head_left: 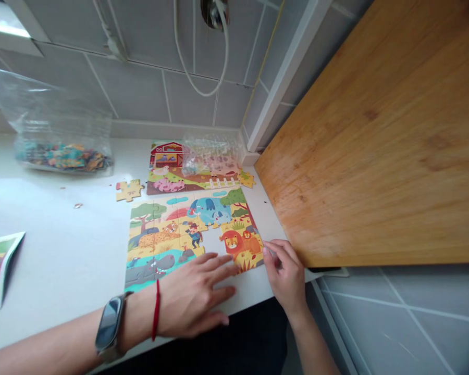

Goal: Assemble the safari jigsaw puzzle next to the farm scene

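Note:
A mostly assembled jigsaw puzzle (152, 237) of savanna animals lies on the white counter, with a gap between the figure in blue and the lions. My left hand (203, 294) is open, palm down, fingers spread over the puzzle's lower edge and gap; its palm side is hidden. At the right edge, my right hand (285, 276) has its fingers curled, with thumb and index tips closed on the border of a lion puzzle piece (252, 243). A loose puzzle piece (129, 190) rests beyond the upper left corner. Another yellow piece (247, 179) lies past the upper right corner.
Behind sits a farm puzzle (168, 182), partly covered by a clear plastic wrapper (211, 153). A clear bag of pieces (62, 156) stands at the back left. A picture sheet (2, 271) lies at the left. A wooden panel (375, 156) bounds the right side.

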Demonstrator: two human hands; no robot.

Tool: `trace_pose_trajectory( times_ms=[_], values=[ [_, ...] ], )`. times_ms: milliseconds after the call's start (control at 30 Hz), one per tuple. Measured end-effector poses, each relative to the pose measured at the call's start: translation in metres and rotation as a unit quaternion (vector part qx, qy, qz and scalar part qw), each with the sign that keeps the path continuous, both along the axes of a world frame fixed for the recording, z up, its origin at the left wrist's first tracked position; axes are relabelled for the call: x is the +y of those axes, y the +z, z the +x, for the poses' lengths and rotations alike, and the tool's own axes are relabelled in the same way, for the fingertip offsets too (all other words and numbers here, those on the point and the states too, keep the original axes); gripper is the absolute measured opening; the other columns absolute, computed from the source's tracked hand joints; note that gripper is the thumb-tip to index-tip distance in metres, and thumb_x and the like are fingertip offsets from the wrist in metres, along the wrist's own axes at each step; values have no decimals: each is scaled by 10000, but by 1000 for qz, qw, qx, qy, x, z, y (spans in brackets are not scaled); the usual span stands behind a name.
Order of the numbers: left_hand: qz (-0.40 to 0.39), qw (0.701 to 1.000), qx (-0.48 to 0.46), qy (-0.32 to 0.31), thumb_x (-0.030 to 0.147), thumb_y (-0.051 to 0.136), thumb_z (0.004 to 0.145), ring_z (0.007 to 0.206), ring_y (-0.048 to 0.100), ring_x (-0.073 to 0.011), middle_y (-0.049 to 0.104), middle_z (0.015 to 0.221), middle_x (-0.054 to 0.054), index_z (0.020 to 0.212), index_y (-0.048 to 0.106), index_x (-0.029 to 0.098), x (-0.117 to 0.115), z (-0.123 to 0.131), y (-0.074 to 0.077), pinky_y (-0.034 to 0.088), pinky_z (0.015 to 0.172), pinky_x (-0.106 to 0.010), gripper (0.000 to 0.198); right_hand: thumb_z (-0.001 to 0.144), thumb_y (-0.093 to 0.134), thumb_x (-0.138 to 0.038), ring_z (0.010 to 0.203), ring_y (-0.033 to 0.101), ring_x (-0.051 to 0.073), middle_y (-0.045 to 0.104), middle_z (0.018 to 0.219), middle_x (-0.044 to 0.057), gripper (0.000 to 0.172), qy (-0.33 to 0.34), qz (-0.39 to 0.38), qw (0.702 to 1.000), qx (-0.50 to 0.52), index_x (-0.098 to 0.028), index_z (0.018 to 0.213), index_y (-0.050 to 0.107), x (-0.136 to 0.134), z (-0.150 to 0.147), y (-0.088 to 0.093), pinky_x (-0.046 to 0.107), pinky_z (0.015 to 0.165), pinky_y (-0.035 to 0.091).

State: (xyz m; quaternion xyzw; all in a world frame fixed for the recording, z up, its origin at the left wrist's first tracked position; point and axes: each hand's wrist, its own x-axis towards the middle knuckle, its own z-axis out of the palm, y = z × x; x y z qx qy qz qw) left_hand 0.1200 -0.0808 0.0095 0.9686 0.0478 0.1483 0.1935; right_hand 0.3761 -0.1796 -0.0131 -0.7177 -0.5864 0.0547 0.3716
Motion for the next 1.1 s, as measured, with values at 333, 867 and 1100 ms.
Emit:
trace_pose_trajectory(
  times_ms=[333,867,1100],
  values=[
    [40,991,1,130,298,561,1042,1200,694,-265,739,1301,-89,1224,734,265,14,-97,20,551,1055,-403,254,1027,565,-310,696,633,186,708,901,67,206,3,20,999,-42,-227,873,675,0,0,-8,321,706,515],
    [-85,891,70,440,611,637,800,1285,629,-378,660,1396,-191,1519,504,127,175,-180,-7,471,1122,-458,877,1027,548,-402,685,656,193,730,880,81,311,-10,56,996,-64,-206,839,699,2,-3,-9,311,660,494],
    [-87,898,31,430,558,632,824,1148,679,-312,725,1278,-137,1464,542,177,182,-174,-21,496,1062,-444,750,1039,518,-421,713,668,192,732,886,84,354,-13,45,996,-72,-192,846,707,1,-1,-13,308,680,501]
  ],
)
